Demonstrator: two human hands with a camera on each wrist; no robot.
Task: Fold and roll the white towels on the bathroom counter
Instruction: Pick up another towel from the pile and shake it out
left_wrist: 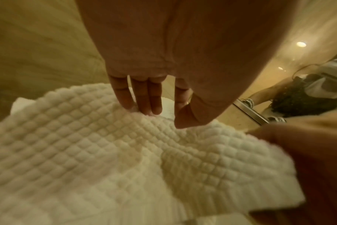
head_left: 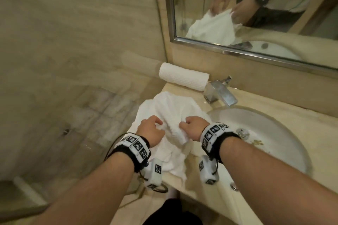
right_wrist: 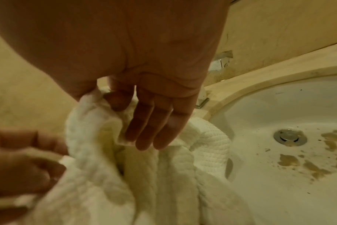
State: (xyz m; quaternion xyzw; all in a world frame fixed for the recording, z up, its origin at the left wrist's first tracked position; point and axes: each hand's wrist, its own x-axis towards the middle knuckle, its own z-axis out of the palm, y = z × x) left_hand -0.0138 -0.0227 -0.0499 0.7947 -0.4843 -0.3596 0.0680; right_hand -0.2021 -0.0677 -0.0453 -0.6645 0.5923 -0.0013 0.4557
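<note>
A crumpled white waffle-weave towel lies on the beige counter, left of the sink, with its near end hanging over the counter's front edge. My left hand sits on its near left part, fingertips and thumb meeting on a raised fold of the towel. My right hand pinches a bunched ridge of the towel between thumb and forefinger, its other fingers hanging straight. A second white towel, rolled up, lies against the back wall.
A round white sink with brown specks near the drain lies right of the towel. A chrome faucet stands behind it. A framed mirror hangs above. Left of the counter is tiled floor.
</note>
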